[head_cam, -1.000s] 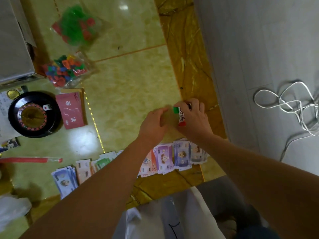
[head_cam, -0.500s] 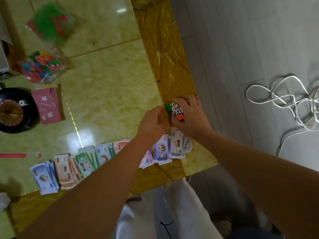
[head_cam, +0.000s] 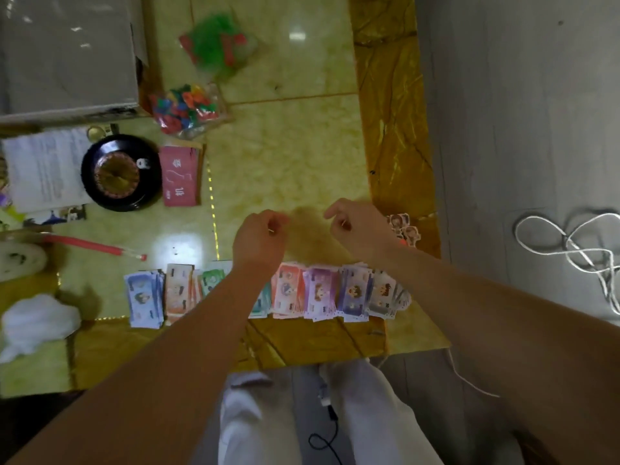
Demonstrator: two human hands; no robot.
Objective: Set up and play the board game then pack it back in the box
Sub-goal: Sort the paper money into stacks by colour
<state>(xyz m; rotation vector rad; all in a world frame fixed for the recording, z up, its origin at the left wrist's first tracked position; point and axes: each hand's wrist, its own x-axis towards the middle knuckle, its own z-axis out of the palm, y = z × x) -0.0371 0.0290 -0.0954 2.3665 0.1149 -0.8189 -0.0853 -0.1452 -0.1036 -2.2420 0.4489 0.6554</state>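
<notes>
Cardboard character pawns point(head_cam: 405, 229) with coloured bases lie on the table's brown right border. My right hand point(head_cam: 360, 229) hovers just left of them with loosely curled fingers and holds nothing that I can see. About a hand's width further left, my left hand point(head_cam: 261, 238) is also loosely curled with nothing visible in it. Several stacks of play money point(head_cam: 318, 293) lie in a row along the near edge, partly under my forearms.
A black roulette wheel point(head_cam: 120, 172), red card deck point(head_cam: 181, 176), bag of coloured pieces point(head_cam: 186, 109), bag of green and red pieces point(head_cam: 218, 48), grey box point(head_cam: 67, 52), printed sheet point(head_cam: 43, 166) and red stick point(head_cam: 94, 246) sit left. A white cable point(head_cam: 570, 243) lies on the floor.
Both hands were together on the pawns at the right border. They have let go and moved apart, leaving the pawns lying there. The view has swung left.
</notes>
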